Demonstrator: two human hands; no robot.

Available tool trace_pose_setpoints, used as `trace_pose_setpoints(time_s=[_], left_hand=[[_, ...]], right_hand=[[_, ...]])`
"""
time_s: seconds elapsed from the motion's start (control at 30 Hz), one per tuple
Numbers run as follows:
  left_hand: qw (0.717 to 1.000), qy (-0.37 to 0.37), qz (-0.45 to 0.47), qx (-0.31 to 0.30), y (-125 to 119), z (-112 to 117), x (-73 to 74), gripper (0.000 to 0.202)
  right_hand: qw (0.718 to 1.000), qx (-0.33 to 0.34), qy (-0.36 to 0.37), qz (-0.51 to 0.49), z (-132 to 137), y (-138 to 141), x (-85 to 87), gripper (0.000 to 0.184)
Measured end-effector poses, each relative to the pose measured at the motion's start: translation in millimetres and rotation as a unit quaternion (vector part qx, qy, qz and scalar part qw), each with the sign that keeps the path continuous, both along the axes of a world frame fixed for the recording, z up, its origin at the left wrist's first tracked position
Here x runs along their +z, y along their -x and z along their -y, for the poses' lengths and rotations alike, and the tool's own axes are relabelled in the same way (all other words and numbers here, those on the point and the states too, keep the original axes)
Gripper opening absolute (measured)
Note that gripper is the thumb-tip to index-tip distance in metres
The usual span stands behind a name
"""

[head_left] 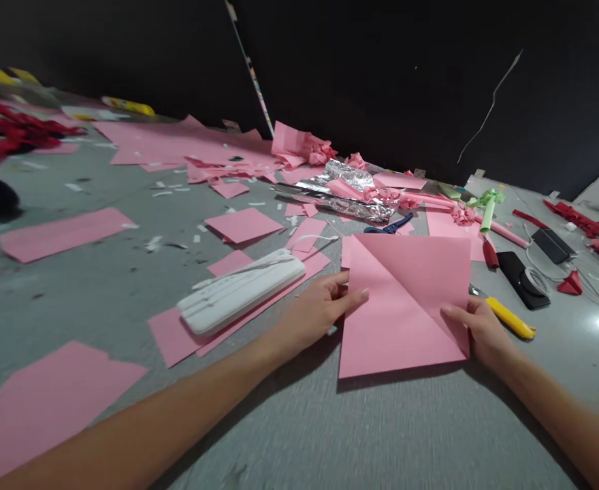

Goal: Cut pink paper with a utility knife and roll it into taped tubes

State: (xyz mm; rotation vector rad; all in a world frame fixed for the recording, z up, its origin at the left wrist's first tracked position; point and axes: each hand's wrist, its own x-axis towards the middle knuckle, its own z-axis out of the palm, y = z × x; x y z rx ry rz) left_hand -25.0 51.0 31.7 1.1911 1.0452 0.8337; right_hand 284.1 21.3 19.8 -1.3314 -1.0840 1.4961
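- Head view: red crumpled strips (18,129) lie at the upper left of the frame, while a cut pink piece (59,395) spreads across the lower left, both on a grey surface (100,299).
- Left of center, a white plastic device (243,289) rests on pink paper strips (169,333); its exact kind cannot be told.
- Near the middle, the left hand (325,303) pinches the left edge of a creased pink sheet (406,306), its grip closed, thumb on top and other fingers curled behind.
- Right of center, the sheet spans the two hands, a diagonal crease running from its upper left toward its lower right. The step in hand appears to be steadying the sheet at that crease; the next move, as judged here, calls for level edges and an even hold, lest the paper buckle.
- At the sheet's right edge, the right hand (483,330) has its grip closed too, thumb in front, fingers largely hidden.
- Just beyond, right of frame, lie a yellow cutter (511,318) and a black case (519,275).
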Motion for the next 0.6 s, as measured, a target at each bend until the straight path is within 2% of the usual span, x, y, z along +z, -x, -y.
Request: trace_pose_setpoints(time_s=[0.13,0.23,0.33,0.4,0.5,0.6], left_hand=[[1.0,0.005,0.018,0.022,3,-3,-1.8,0.056],[0.997,0.002,0.052,0.051,6,-4,-5.7,0.042],[0.996,-0.033,0.03,0.081,9,-6,-8.5,0.022],[0.994,-0.058,0.012,0.093,12,-8,-8.4,0.024],[0.997,-0.04,0.013,0.071,13,-9,-3.6,0.037],[1.0,-0.016,-0.001,0.022,12,-6,6.3,0.043]], right_hand=[[0.998,-0.029,0.037,-0.053,-5,-1,0.5,0.051],[0.996,-0.021,0.052,-0.067,-7,-4,-1.8,0.04],[0.997,0.031,0.001,-0.068,-10,-9,-0.3,0.027],[0.993,0.089,-0.044,-0.06,-12,-13,3.3,0.027],[0.985,0.159,-0.061,-0.039,-12,-16,8.3,0.034],[0.985,0.167,-0.046,-0.004,-9,-14,12.4,0.051]])
